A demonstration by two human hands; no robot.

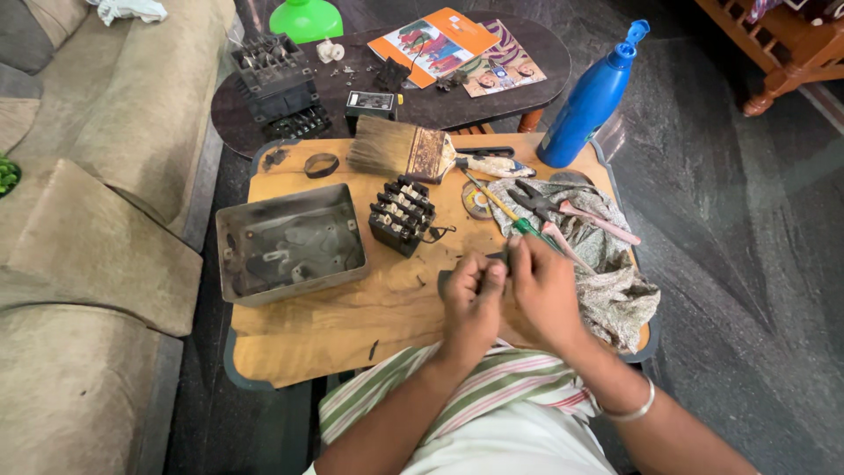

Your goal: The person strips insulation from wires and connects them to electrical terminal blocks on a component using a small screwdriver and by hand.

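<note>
While bent over wooden desk (290, 339), both hands close together near front edge. Left hand (473, 303) curled shut, pinching small dark part (494, 258) w/ fingertips. Right hand (545, 295) also curled, touching same part from other side, fingers (526, 255) up by green-handled screwdriver (527, 227); can't tell exactly what right hand grips. Part too small to name.

Just beside right hand: crumpled cloth (620, 299) w/ pliers (571, 211) lying on top. Left of hands: open grey metal box (290, 242), flat on desk. Between box & cloth: black terminal block (402, 215), tilted a bit. Behind that: big paintbrush (413, 149) on its side. Blue bottle (589, 101) upright at far right corner. Dark round table (440, 110) farther back, w/ black parts (274, 75) & bright booklets (435, 44). Sofa (97, 176) on left.
</note>
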